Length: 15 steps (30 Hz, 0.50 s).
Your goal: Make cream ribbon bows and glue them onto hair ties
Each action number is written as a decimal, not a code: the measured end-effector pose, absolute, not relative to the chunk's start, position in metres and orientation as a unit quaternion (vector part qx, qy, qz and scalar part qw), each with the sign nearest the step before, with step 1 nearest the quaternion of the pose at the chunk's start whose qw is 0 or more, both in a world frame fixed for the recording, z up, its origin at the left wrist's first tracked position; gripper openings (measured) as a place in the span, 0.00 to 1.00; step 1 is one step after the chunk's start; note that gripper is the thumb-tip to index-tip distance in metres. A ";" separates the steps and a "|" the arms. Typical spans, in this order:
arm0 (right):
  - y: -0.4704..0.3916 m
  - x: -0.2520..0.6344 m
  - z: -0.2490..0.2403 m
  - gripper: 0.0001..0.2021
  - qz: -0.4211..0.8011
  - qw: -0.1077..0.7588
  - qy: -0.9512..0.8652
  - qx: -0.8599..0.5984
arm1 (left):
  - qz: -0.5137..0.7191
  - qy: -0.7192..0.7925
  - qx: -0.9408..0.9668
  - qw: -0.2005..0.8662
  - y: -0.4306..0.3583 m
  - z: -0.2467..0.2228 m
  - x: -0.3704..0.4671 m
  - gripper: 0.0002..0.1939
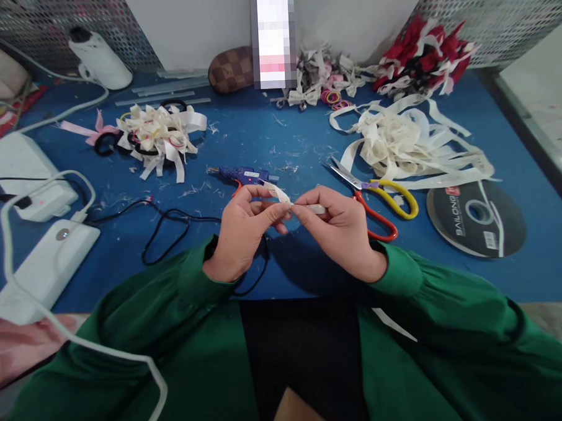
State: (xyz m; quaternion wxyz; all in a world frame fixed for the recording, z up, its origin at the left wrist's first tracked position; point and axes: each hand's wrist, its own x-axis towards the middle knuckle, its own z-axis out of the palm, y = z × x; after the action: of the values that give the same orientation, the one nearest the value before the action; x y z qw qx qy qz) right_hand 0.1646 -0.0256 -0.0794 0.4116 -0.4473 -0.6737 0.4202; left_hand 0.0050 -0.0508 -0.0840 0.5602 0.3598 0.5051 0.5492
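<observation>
Both hands meet above the counter (pixel 312 274), the left hand (pixel 239 232) with thumb and finger pinched on a pale ribbon strip (pixel 279 193), the right hand (pixel 340 229) pinched on it too, fingertips almost touching. So narrow a strip, held by so little, could twist or slip if one pinch eased; which layers lie under the thumbs I cannot tell. Just beyond the left fingers lies what looks like a glue gun (pixel 246 173), a small red light on it; if it is hot, a knuckle drifting back could be burnt. Its dark cord (pixel 188 216) loops near the left sleeve (pixel 195 273), which might snag it and drag the gun. To the right, scissors (pixel 368 185) lie open, blades pointing away; a careless reach could nick a finger, or catch the tangled cream ribbons (pixel 385 144) behind. Farther right sits a black spool (pixel 454 228); at the left, white power blocks (pixel 46 270) crowd the blue surface, scattered with thread scraps. At the back stand a white bottle (pixel 102 60), heaps of bows (pixel 156 132) and perforated metal panels (pixel 515 17), with pale floor (pixel 544 100) past the right edge.
</observation>
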 end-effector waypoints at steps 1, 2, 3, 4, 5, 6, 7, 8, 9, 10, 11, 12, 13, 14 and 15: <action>-0.026 0.165 -0.080 0.07 0.416 0.411 -0.679 -0.444 | 0.546 0.509 0.347 0.568 -0.051 -0.085 0.005 0.17; -0.027 0.165 -0.082 0.07 0.411 0.411 -0.684 -0.442 | 0.541 0.513 0.338 0.574 -0.051 -0.085 0.005 0.16; -0.027 0.165 -0.083 0.07 0.405 0.409 -0.690 -0.439 | 0.536 0.516 0.332 0.580 -0.051 -0.086 0.004 0.15; -0.027 0.165 -0.084 0.07 0.397 0.407 -0.697 -0.436 | 0.532 0.517 0.329 0.584 -0.051 -0.086 0.004 0.14; -0.027 0.166 -0.085 0.07 0.390 0.405 -0.705 -0.433 | 0.529 0.517 0.330 0.587 -0.051 -0.086 0.004 0.13; -0.027 0.166 -0.085 0.07 0.382 0.403 -0.713 -0.429 | 0.528 0.516 0.334 0.586 -0.052 -0.086 0.003 0.12; -0.026 0.167 -0.086 0.07 0.375 0.401 -0.720 -0.425 | 0.527 0.515 0.343 0.583 -0.052 -0.086 0.003 0.11; -0.026 0.167 -0.087 0.07 0.369 0.399 -0.727 -0.420 | 0.526 0.514 0.357 0.576 -0.053 -0.085 0.003 0.10; -0.026 0.167 -0.087 0.07 0.364 0.396 -0.733 -0.416 | 0.526 0.515 0.372 0.565 -0.053 -0.084 0.003 0.10; -0.026 0.168 -0.087 0.07 0.360 0.394 -0.739 -0.411 | 0.526 0.518 0.389 0.551 -0.054 -0.084 0.003 0.10; -0.026 0.168 -0.087 0.07 0.355 0.391 -0.745 -0.408 | 0.524 0.524 0.407 0.534 -0.055 -0.083 0.003 0.10; -0.026 0.168 -0.086 0.07 0.349 0.388 -0.751 -0.405 | 0.522 0.530 0.426 0.514 -0.056 -0.082 0.003 0.11; -0.026 0.169 -0.086 0.08 0.342 0.384 -0.756 -0.404 | 0.519 0.537 0.444 0.495 -0.056 -0.081 0.003 0.12; -0.026 0.169 -0.085 0.08 0.334 0.381 -0.761 -0.405 | 0.515 0.541 0.460 0.480 -0.057 -0.081 0.003 0.13; -0.027 0.169 -0.085 0.08 0.327 0.377 -0.766 -0.406 | 0.509 0.544 0.474 0.470 -0.057 -0.081 0.003 0.14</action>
State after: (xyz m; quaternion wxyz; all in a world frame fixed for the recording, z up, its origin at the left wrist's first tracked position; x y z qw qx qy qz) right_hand 0.1687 -0.0267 -0.0848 0.3773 -0.4056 -0.7657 0.3270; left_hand 0.0027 -0.0569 -0.0808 0.4702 0.4736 0.5438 0.5089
